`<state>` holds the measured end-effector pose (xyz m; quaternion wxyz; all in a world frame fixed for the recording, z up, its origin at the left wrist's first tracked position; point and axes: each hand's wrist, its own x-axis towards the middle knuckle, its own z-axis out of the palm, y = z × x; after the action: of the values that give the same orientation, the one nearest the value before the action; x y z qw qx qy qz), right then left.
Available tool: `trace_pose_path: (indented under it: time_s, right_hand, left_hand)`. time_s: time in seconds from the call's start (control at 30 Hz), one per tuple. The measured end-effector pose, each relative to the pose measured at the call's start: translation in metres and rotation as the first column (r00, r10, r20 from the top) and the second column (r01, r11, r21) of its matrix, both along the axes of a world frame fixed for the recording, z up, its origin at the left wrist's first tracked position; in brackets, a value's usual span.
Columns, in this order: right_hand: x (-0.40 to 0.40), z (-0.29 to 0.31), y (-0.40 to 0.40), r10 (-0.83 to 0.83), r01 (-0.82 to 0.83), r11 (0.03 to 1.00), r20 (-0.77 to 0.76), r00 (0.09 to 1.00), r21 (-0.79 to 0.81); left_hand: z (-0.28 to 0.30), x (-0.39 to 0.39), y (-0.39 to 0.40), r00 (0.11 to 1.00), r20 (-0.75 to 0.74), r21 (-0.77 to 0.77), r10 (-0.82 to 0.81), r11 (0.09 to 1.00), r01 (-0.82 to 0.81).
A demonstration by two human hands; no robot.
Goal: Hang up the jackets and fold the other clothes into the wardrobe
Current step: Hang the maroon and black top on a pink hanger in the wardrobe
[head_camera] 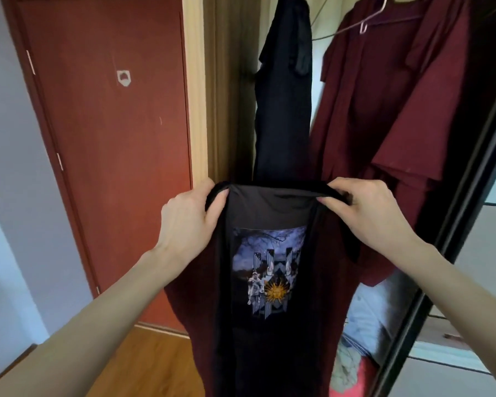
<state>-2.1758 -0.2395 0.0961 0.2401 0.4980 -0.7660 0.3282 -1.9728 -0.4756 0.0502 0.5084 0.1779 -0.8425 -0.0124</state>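
Observation:
A black T-shirt (269, 213) with a blue and gold printed picture hangs in the air in front of me, its sides folded inward. My left hand (189, 222) grips its top left corner and my right hand (367, 210) grips its top right corner, stretching the top edge flat. Behind it in the open wardrobe hang a dark garment (284, 104) and a maroon garment (390, 110) on a pink hanger (364, 24). More maroon cloth shows behind the shirt's lower part.
A red-brown door (106, 138) stands at the left beside the wardrobe's pale wooden frame (195, 96). A dark sliding door edge (453, 239) runs down the right. Folded clothes (355, 362) lie low in the wardrobe. The floor (155, 365) is wooden.

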Motion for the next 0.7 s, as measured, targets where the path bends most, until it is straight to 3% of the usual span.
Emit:
trace_pose_path:
  time_s: [0.5, 0.7]
  right_hand:
    - [-0.125, 0.011, 0.012, -0.041, 0.054, 0.993, 0.12, 0.992, -0.102]
    - [-0.151, 0.034, -0.004, -0.159, 0.152, 0.987, 0.13, 0.979, 0.058]
  left_hand:
    - [0.065, -0.128, 0.012, 0.999, 0.001, -0.061, -0.037, 0.997, 0.037]
    - [0.098, -0.159, 0.005, 0.999, 0.012, -0.098, -0.052, 0.994, 0.053]
